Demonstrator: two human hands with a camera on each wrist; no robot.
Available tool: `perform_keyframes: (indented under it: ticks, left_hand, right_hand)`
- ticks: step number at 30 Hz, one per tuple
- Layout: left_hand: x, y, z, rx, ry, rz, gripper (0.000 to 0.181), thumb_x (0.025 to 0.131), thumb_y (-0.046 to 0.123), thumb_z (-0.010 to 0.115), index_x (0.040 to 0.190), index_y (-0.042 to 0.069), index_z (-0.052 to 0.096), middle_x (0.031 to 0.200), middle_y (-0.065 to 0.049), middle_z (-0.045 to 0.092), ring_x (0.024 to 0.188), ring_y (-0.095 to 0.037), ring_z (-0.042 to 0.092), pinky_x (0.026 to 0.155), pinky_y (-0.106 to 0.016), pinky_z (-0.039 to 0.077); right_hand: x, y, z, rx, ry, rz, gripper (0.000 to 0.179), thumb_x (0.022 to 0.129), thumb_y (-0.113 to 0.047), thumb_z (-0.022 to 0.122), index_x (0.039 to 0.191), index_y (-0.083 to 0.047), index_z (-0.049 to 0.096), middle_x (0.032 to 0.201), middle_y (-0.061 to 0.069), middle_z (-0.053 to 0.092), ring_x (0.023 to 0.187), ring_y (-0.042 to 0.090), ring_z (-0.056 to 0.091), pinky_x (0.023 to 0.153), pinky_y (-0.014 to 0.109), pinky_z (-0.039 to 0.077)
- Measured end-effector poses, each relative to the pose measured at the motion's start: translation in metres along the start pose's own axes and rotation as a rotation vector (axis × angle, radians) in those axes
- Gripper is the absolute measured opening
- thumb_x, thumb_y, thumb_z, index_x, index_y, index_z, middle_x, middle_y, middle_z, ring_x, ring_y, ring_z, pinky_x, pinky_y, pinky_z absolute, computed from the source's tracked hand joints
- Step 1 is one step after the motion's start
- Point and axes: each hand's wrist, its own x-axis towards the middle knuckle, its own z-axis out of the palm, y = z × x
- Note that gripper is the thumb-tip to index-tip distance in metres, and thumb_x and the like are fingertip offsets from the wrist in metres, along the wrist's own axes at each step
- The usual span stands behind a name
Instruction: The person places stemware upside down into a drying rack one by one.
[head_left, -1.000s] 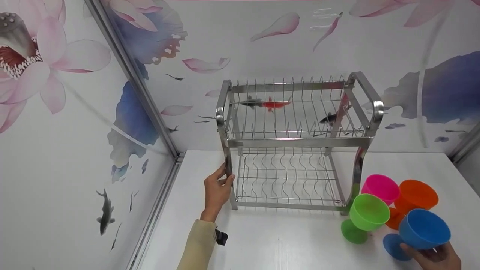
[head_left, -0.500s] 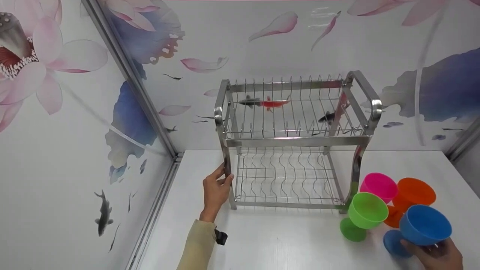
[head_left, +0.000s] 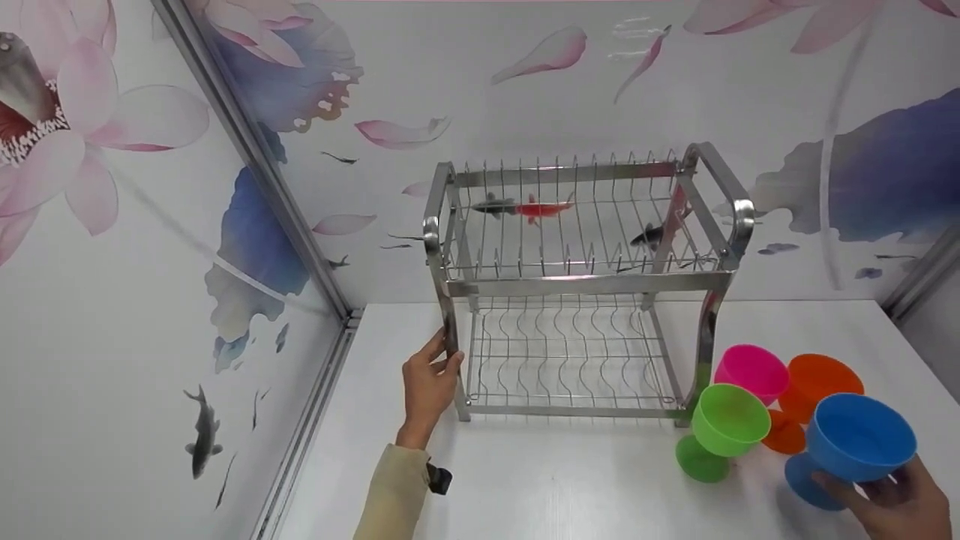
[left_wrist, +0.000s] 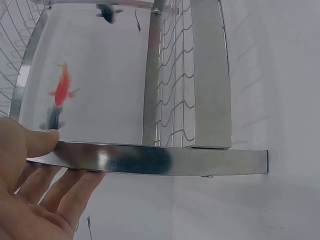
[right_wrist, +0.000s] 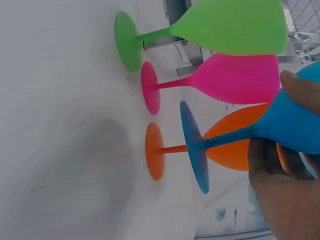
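Note:
My left hand grips the left front leg of a two-tier metal dish rack. In the left wrist view its thumb lies on one side of the leg and the fingers on the other. At the lower right, my right hand holds a blue plastic goblet by its bowl. The right wrist view has this goblet's foot raised off the table and slightly tilted. Beside it stand a green goblet, a pink goblet and an orange goblet, all upright.
The rack's upper tier has upright wire dividers and its lower tier wavy wires. Behind it rises a wall printed with flowers and fish. Another printed wall stands on the left. White table lies in front of the rack.
My right hand has moved the blue goblet up and to the right, away from the green one. My left hand keeps its grip on the rack. The head view has shifted slightly.

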Motion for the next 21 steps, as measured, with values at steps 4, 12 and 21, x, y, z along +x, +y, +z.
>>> perform_keyframes:
  ticks: [4, 12, 21]
  left_hand:
    - [-0.001, 0.000, -0.002, 0.005, -0.003, 0.003, 0.053, 0.098, -0.002, 0.074, 0.149, -0.003, 0.058, 0.131, -0.028, 0.071, 0.106, -0.040, 0.078, 0.083, -0.027, 0.066]
    - [0.001, 0.004, -0.006, 0.008, -0.020, -0.032, 0.053, 0.097, -0.001, 0.075, 0.148, 0.001, 0.060, 0.136, -0.023, 0.071, 0.107, -0.038, 0.078, 0.083, -0.025, 0.066]
    - [-0.004, 0.008, -0.018, 0.019, -0.048, -0.053, 0.056, 0.098, 0.006, 0.077, 0.150, -0.002, 0.058, 0.147, -0.024, 0.064, 0.118, -0.041, 0.074, 0.088, -0.025, 0.064]
  right_hand:
    - [-0.006, -0.012, -0.006, -0.014, -0.017, -0.011, 0.110, 0.095, -0.035, 0.082, 0.171, -0.008, 0.007, 0.172, 0.032, 0.020, 0.147, 0.065, 0.030, 0.114, 0.080, 0.032]
    - [-0.018, -0.042, -0.012, 0.014, -0.033, -0.052, 0.110, 0.097, -0.037, 0.080, 0.172, -0.012, 0.004, 0.176, 0.028, 0.012, 0.155, 0.063, 0.020, 0.116, 0.081, 0.027]
    - [-0.034, -0.069, -0.012, -0.070, 0.012, -0.318, 0.102, 0.096, -0.026, 0.083, 0.170, -0.009, 0.016, 0.166, 0.032, 0.031, 0.142, 0.062, 0.038, 0.107, 0.075, 0.034]
